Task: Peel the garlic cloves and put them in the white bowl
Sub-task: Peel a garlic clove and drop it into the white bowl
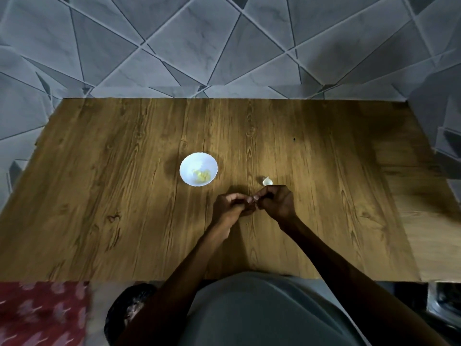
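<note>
Forearms (199, 250) converge; left grip (232, 204) and right grip (274, 203) meet fingertip to fingertip, both curled, pinching a mostly hidden clove (251, 201). Probably light, firm, papery-skinned, slippery once bare: pinch the skin at its tip. Just beyond the right grip lies a spare clove (267, 181); farther left, the bowl (189, 163) holds peeled cloves (202, 174).

Dim scene, light pooled mid-table (124, 171), dark corners, soft blur, wide-angle bending at edges

White bowl (198, 169) w/ yellow cloves (202, 175), brown woodgrain table (124, 171), grey tiles (174, 41).
</note>
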`<state>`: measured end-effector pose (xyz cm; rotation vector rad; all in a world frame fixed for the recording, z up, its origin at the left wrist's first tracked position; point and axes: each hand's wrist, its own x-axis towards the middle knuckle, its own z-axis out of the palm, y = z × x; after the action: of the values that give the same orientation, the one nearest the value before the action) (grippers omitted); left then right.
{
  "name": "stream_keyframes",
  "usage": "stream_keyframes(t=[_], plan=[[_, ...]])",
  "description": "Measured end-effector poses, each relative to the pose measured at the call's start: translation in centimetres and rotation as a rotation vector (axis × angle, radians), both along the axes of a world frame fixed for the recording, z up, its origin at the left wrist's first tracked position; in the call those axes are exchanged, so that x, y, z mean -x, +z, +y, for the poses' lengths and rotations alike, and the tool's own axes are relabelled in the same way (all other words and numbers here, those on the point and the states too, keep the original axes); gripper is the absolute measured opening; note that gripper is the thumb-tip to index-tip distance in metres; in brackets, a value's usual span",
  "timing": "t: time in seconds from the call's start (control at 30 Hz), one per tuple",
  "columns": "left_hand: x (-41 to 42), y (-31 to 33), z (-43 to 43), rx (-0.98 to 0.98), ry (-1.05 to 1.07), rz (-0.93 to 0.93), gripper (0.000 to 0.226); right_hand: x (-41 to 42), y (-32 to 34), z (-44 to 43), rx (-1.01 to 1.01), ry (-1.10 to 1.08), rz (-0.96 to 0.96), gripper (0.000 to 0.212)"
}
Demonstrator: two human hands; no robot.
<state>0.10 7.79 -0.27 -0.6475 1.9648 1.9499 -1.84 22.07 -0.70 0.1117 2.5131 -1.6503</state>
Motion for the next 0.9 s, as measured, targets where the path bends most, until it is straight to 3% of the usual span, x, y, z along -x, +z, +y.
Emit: stream_keyframes(t=[0.1,0.2,0.27,0.37,0.43,0.53,0.63,0.7,0.8,0.9], plan=[[-0.1,0.1,-0.3,0.087,-0.027,0.054,0.009,0.0,0.3,-0.4,-0.074,0.03,0.056,0.012],[-0.3,0.0,-0.4,0.401,-0.113,0.338,0.026,0.2,0.5,-0.8,0.209,-0.154,-0.27,0.009],[-0.4,-0.1,-0.4,0.569,-0.149,0.481,0.027,0.2,1.0,-1.1,0.433,-0.222,-0.473,0.003],[-0.2,0.0,-0.7,0.613,-0.18,0.502,0.02,0.3,1.1,-0.9,0.505,-0.213,-0.586,0.005],[0.4,0.7,-0.9,0.45,-0.149,0.302,0.019,0.2,1.0,-1.0,0.4,-0.159,-0.448,0.006],[1.6,1.9,-1.5,0.0,-0.068,-0.165,0.027,0.2,0.6,-0.7,-0.045,0.084,0.105,0.008],[2.3,2.3,-2.3,-0.223,-0.12,-0.304,0.027,0.4,0.4,-0.5,-0.104,0.194,0.296,0.012],[2.2,2.3,-2.4,-0.179,-0.135,-0.246,0.022,0.5,0.4,-0.5,-0.012,0.152,0.16,0.01],[1.6,2.0,-2.0,0.169,-0.182,0.105,0.015,0.6,0.8,-0.5,0.42,-0.04,-0.322,0.009],[0.9,1.7,-1.3,0.329,-0.182,0.321,0.009,0.9,0.3,0.4,0.571,-0.014,-0.416,0.012]])
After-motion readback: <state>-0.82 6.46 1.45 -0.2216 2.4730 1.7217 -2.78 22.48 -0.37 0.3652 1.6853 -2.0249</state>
